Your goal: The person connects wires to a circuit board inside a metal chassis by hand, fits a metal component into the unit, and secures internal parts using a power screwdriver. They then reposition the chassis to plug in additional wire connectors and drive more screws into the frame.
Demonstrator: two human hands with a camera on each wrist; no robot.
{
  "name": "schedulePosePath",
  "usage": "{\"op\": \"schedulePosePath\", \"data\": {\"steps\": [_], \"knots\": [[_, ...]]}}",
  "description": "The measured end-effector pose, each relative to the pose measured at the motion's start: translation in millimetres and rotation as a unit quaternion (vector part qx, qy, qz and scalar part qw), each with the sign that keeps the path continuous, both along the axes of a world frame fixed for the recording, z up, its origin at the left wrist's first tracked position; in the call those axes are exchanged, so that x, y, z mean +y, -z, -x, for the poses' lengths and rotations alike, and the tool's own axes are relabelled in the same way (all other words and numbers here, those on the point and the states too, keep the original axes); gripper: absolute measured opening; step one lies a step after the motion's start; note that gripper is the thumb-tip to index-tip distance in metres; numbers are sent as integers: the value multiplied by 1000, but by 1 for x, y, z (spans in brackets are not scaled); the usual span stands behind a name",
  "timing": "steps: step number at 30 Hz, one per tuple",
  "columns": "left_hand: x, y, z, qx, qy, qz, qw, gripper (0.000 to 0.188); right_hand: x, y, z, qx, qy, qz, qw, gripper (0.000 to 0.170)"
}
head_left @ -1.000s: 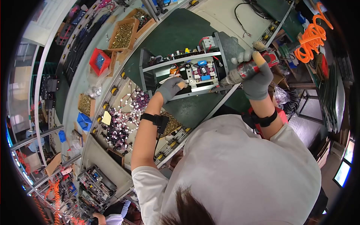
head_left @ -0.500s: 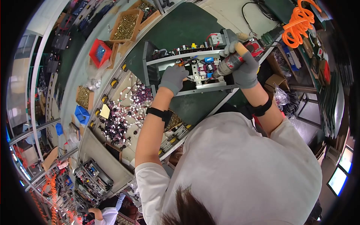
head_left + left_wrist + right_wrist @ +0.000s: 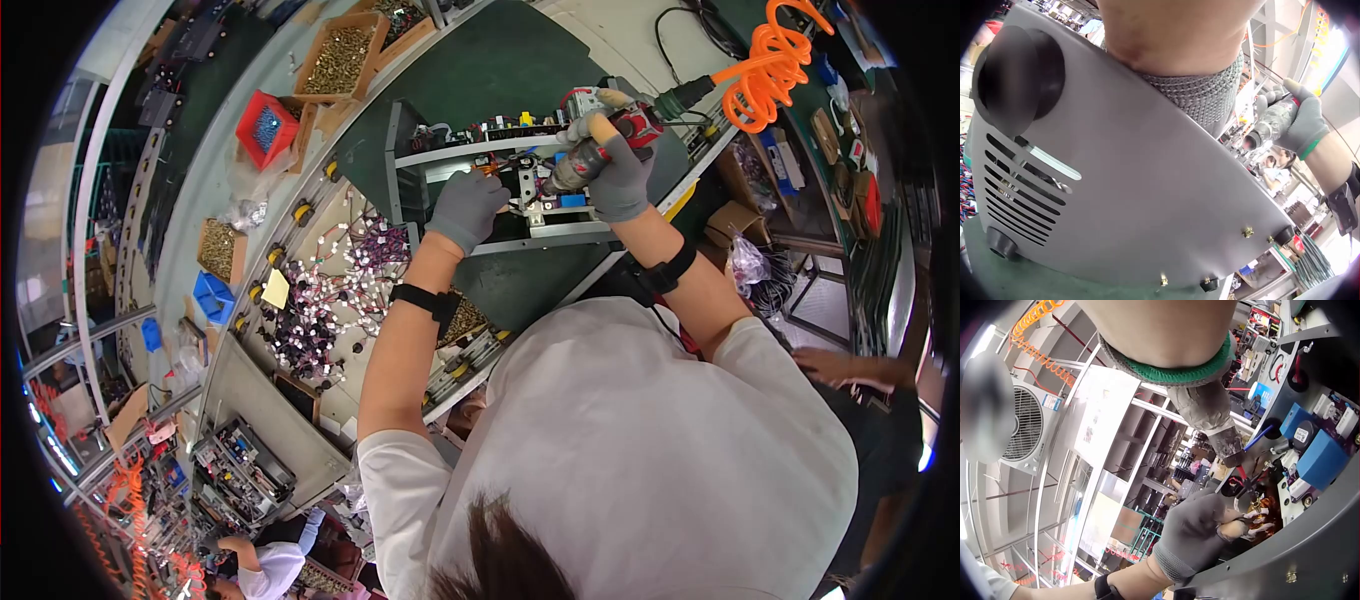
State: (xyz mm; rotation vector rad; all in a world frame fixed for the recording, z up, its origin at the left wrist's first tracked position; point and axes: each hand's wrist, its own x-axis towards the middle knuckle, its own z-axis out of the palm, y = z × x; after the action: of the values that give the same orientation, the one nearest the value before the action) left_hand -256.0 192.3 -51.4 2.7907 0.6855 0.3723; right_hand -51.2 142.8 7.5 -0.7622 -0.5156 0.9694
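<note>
A grey metal chassis [image 3: 570,238] with circuit boards and wiring stands on the green work surface. The gloved right hand [image 3: 622,175] grips a red and grey power driver [image 3: 578,168], its tip down at the boards inside the chassis. At the left part of the chassis, the gloved left hand [image 3: 468,212] has its fingers curled over the near wall. In the right wrist view, the left hand's thumb and finger [image 3: 1232,526] pinch something small beside copper-coloured windings [image 3: 1265,515]; what it is cannot be told. The left wrist view shows the chassis's outer wall [image 3: 1129,181] with slots and black feet.
Cable connectors [image 3: 315,310] lie in a heap left of the chassis. Beyond are a wooden box of brass parts [image 3: 342,60], a red bin [image 3: 267,130] and a blue bin [image 3: 213,297]. An orange coiled hose [image 3: 765,75] hangs at upper right. Another person's arm [image 3: 850,368] shows at right.
The right hand has moved left with the driver, bringing its tip from the chassis's right edge to the boards. The left hand has shifted slightly. Another person has come into view at right.
</note>
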Motion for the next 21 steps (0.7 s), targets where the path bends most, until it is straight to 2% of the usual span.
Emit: {"op": "schedulePosePath", "data": {"steps": [16,18,21], "knots": [[-2,-3,-2,16,-5,-24,1000,15,1,-5,17,-36,-16,44,998,35],[-3,-3,-4,22,-11,-12,1000,14,-1,-5,21,-100,-4,4,995,34],[-1,0,-7,35,0,34,999,12,-8,6,24,-136,-29,7,990,35]]}}
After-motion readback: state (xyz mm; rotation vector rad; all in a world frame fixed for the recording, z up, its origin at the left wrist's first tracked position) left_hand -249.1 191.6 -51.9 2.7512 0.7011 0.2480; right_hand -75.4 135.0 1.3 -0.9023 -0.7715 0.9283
